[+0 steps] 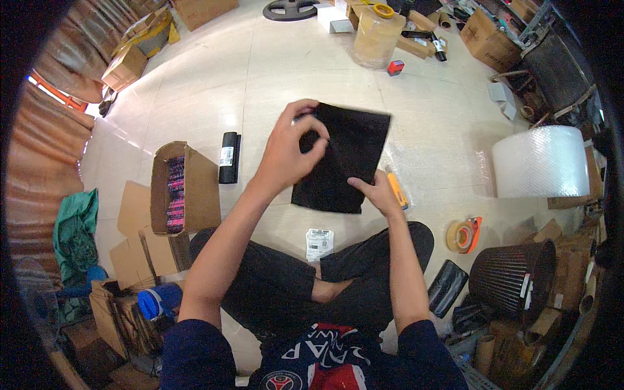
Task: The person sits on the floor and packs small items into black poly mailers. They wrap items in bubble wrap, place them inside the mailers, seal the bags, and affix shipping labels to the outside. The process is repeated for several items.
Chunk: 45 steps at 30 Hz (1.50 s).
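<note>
A flat black rectangular sheet [348, 153], perhaps a plastic mailing bag, is held up tilted over the floor in front of my crossed legs. My left hand [292, 146] is closed at its upper left edge, with the fingers curled and partly blurred. At the lower right edge my right hand [380, 193] grips it, thumb on the near face and fingers hidden behind. Just beyond the right hand, a yellow-orange cutter [398, 190] lies on clear plastic. White paper labels [319, 244] lie on the floor between my knees.
An open cardboard box [200, 188] of pink-and-black items stands left, beside a labelled black roll [228, 158]. To the right are a bubble-wrap roll [541, 161], a tape dispenser [463, 235] and a dark basket [510, 279]. A large wrapped roll [377, 40] stands ahead.
</note>
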Available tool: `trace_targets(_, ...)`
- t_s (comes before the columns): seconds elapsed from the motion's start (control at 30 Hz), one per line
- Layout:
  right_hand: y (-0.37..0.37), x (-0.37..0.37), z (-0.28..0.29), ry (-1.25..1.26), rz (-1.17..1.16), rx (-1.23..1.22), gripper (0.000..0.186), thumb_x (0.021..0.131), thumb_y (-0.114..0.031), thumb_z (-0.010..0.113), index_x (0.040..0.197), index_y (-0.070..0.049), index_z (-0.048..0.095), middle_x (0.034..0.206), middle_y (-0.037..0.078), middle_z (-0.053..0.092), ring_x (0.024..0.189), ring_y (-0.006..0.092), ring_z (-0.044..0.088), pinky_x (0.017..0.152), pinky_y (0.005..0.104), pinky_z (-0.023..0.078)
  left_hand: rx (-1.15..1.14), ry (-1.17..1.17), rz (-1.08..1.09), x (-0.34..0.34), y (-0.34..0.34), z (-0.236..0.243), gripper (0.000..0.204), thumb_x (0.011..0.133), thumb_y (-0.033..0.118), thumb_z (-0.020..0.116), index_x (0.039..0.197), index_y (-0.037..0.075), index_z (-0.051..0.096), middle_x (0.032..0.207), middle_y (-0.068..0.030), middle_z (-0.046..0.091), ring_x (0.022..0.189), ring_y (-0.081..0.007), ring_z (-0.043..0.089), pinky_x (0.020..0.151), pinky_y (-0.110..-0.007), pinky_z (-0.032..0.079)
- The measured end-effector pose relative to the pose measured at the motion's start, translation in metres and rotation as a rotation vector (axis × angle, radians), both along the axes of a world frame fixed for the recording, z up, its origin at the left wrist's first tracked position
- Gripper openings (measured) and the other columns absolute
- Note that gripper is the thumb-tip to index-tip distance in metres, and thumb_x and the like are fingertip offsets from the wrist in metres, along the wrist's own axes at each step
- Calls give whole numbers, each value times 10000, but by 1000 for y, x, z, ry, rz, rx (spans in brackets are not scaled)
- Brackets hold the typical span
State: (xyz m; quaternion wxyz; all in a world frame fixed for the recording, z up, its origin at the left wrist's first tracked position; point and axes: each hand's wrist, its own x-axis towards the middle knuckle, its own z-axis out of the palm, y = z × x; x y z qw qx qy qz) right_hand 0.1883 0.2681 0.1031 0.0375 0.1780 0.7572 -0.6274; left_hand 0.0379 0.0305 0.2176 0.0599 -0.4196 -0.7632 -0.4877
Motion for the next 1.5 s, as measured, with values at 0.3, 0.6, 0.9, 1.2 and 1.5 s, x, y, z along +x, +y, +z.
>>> trace_targets(0.3,-30,-5,-121,-149,-345,579,565,941,-46,678,1471,36,499,1481,293,540,1357,468,552,1166,495,450,-598,-423,456,-15,-22,-236,654,888,109,804,1472,33,522,1465,-274,499,1323,-493,518,1123,-560,474)
trace_targets(0.6,-81,-31,-159,61,153,981,653,1085,-331,568,1657,-65,399,1724,275,299,1624,439,238,1297,633,214,-449,-368,524,-47,27,-279,615,894,97,800,1433,3,520,1339,-260,571,1200,-453,627,1024,-503,540)
trace_targets(0.9,-67,-66,-131,325,48,901,527,1005,-146,666,1504,-20,555,1557,202,541,1521,409,432,1245,570,340,-52,-837,412,-44,27,-281,320,907,61,800,1202,-16,701,994,-161,797,925,-226,760,852,-371,596)
trace_targets(1.2,-23,-132,-122,286,-633,156,53,977,-59,643,999,-22,673,1117,126,700,1069,300,654,969,441,528,37,-707,338,-17,32,-271,160,965,-21,703,1122,-30,727,1027,-86,769,969,-137,698,877,-322,555)
trace_targets(1.5,373,294,116,609,-1420,723,239,1079,-246,593,1161,-23,615,1114,206,679,1004,368,685,971,550,536,-161,-568,556,-32,23,-284,230,913,135,789,1114,32,752,1030,-174,735,971,-355,708,905,-471,554)
